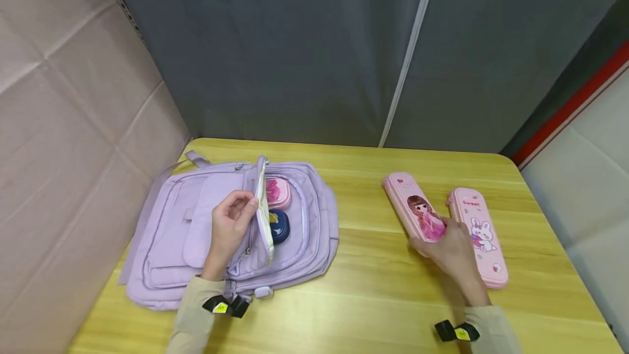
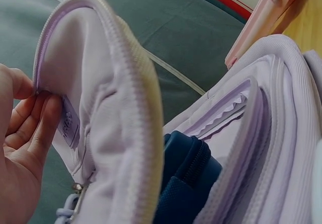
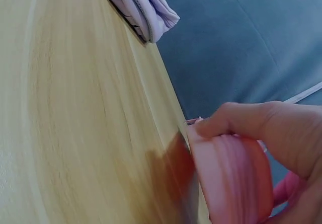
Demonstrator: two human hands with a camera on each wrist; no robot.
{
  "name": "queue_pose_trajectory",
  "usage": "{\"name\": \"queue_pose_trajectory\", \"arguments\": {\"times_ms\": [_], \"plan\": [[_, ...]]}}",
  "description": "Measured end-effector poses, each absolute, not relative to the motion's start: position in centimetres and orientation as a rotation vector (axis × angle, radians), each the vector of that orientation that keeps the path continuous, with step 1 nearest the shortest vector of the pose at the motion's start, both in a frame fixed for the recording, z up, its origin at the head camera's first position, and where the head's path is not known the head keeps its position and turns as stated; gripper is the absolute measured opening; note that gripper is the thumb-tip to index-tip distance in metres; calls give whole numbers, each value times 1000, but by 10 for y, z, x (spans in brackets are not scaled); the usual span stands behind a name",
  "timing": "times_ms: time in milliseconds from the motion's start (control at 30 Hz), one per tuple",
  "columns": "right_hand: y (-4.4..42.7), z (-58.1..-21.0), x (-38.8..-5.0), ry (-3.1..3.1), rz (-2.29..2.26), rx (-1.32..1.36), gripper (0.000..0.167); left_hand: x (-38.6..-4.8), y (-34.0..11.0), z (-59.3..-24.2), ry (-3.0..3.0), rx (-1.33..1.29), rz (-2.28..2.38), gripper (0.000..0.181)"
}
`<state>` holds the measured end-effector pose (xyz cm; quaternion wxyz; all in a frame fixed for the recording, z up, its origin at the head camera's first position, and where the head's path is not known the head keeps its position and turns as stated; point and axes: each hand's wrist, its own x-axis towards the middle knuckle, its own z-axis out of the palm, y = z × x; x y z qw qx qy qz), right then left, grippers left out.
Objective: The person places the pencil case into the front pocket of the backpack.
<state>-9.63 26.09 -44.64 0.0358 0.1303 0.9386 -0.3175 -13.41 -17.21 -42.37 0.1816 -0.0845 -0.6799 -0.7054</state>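
Note:
A lilac backpack [image 1: 172, 234] lies flat on the table at the left. My left hand [image 1: 232, 223] pinches the edge of its front flap [image 2: 100, 98] and holds it raised. In the opened pocket sit a pink case with a flower [image 1: 278, 193] and a dark blue zipped case [image 1: 279, 226]. At the right, my right hand [image 1: 454, 253] grips the near end of a pink pencil case with a doll picture [image 1: 415, 204], thumb on one side. Another pink pencil case, with a white rabbit [image 1: 481, 234], lies just right of that hand.
The wooden table [image 1: 363, 294] extends between the backpack and the pencil cases. A dark grey curtain [image 1: 295, 59] hangs behind it. Pale walls stand at both sides, the right one with a red strip [image 1: 575, 105]. A small light tag [image 1: 263, 292] lies at the backpack's near edge.

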Motion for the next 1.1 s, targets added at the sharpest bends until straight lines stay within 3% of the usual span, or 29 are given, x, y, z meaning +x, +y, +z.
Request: {"name": "queue_pose_trajectory", "arguments": {"times_ms": [500, 1100], "plan": [[255, -448, -102, 2908, -1225, 259, 88, -134, -175, -421, -1843, -236, -2047, 7], [215, -456, -114, 2865, -1408, -338, 75, -133, -175, -417, -1842, -199, -2067, 12]]}}
